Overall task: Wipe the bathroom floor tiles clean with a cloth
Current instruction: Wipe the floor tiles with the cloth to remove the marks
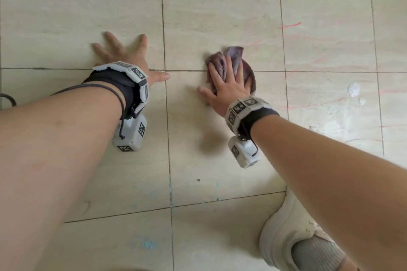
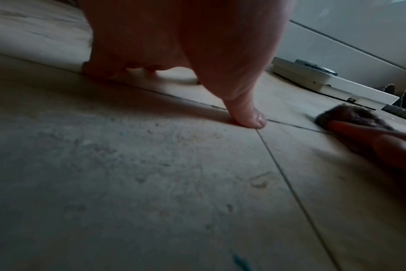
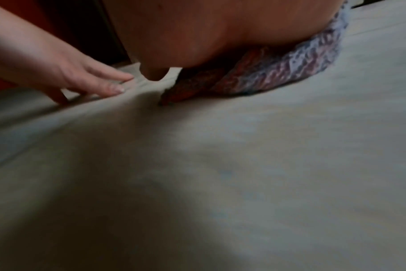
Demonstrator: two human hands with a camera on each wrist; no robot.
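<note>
Under my right hand lies the crumpled mauve terry cloth, pressed flat to the beige ceramic floor tiles. My fingers are spread fairly wide over it, straight rather than curled, so I am pushing it down, not gripping it. It sits across the grout line, bunched up just beyond my fingertips and spilling out past the little-finger side of my palm.

I judge the cloth soft, light and limp: it will fold and ride up if I only push from the back edge. It should answer best to a flat palm over its middle, with the loose fold ahead of my fingertips tucked under them. It looks rough enough to drag on the tile rather than skate.

My left hand is off to the thumb side of my right, well apart from the cloth, splayed wide on the floor as a prop and holding nothing.

Farther out, beyond my right little finger, faint red streaks and a whitish smear remain on the tiles, so there looks to be plenty left to wipe.
</note>
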